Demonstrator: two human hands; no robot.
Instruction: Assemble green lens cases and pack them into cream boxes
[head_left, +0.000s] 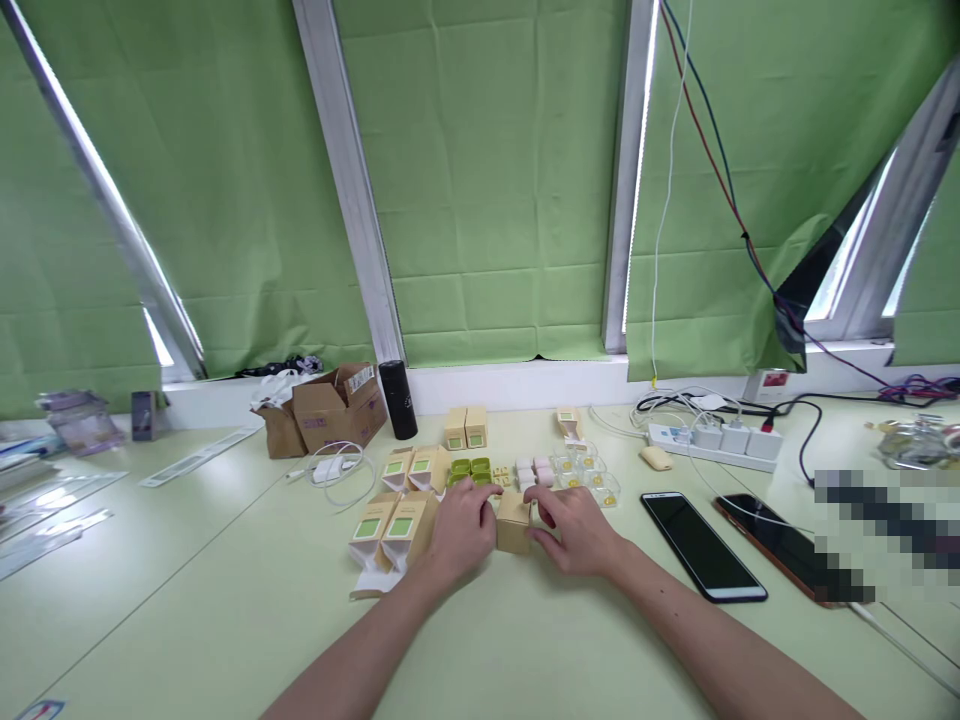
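A small tan cardboard box (513, 530) stands on the table between my two hands. My left hand (463, 525) is closed against its left side, with the index finger at the top edge. On the other side, my right hand (579, 530) grips the box with bent index finger and thumb. Just behind it are green square cups (469, 470), small yellow pieces (501, 477), pale pink and white pieces (534, 470) and clear plastic cups with yellow bits (589, 470). To the left of my left hand, several tan boxes with green windows (394, 530) have white flaps standing out.
Two tan boxes (466, 428), a black bottle (398, 400) and an opened brown carton (339, 408) stand toward the back. At right lie a phone (703, 547), a second phone (787, 545) and a power strip (716, 445) with trailing cables.
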